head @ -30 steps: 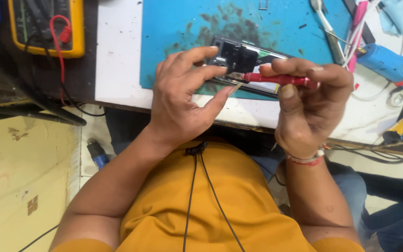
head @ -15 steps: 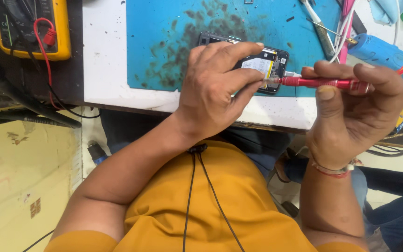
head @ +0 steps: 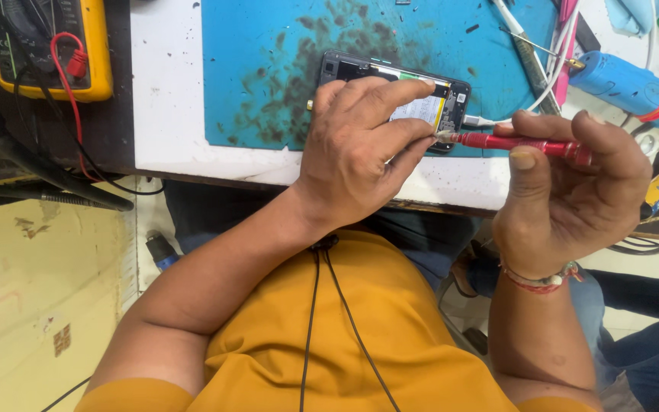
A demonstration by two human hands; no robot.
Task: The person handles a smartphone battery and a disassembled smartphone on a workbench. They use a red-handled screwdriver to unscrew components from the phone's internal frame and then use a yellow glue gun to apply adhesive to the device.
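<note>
An opened black phone [head: 451, 95] with its insides showing lies on a stained blue work mat [head: 268, 69] at the table's near edge. My left hand [head: 356, 149] rests over the phone, fingers pressing it down. My right hand [head: 573, 191] grips a thin red screwdriver [head: 520, 143], held level, its tip touching the phone's right end next to my left fingertips. Most of the phone's lower half is hidden under my left hand.
A yellow multimeter [head: 47, 46] with red and black leads sits at the far left. A blue cylinder-shaped tool [head: 627, 84], tweezers [head: 528, 49], white cables and a pink tool lie at the right. The white table edge [head: 169, 145] runs just before my body.
The view has shifted, so phone and hands sit further right. My right hand has brought the screwdriver level against the phone's right end; my left hand stays on the phone.
</note>
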